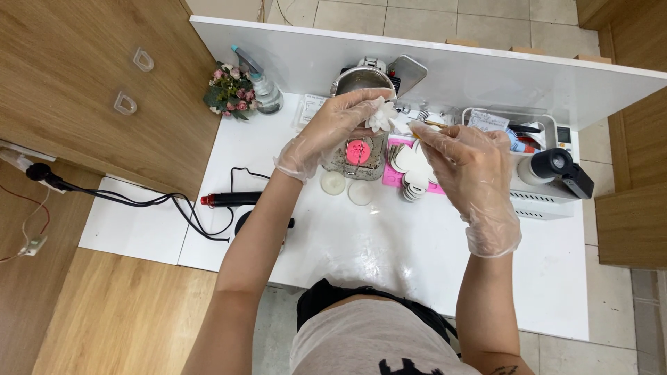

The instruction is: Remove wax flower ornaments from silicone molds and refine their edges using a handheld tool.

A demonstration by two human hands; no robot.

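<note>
While both hands hover above the white surface (389, 243), each wears a thin clear glove. The left hand (332, 132) has its fingers closed round a small white flower (381, 115), pinching it just above a clear mould (359, 154) with a pink disc (358, 151) inside. The right hand (467, 167) sits just right of the flower — its fingers pinch a thin stick (432, 123) whose tip points toward the petals, close to them but whether it touches I cannot tell. Right of the mould lies a pink mat (394, 175) carrying stacked white pieces (411, 170); two white discs (346, 187) rest just below the mould. Left of it lie a black tool with a red tip (229, 200) and its cable — farther up-left, a small bouquet (229, 90) and a spray bottle (258, 82).
</note>
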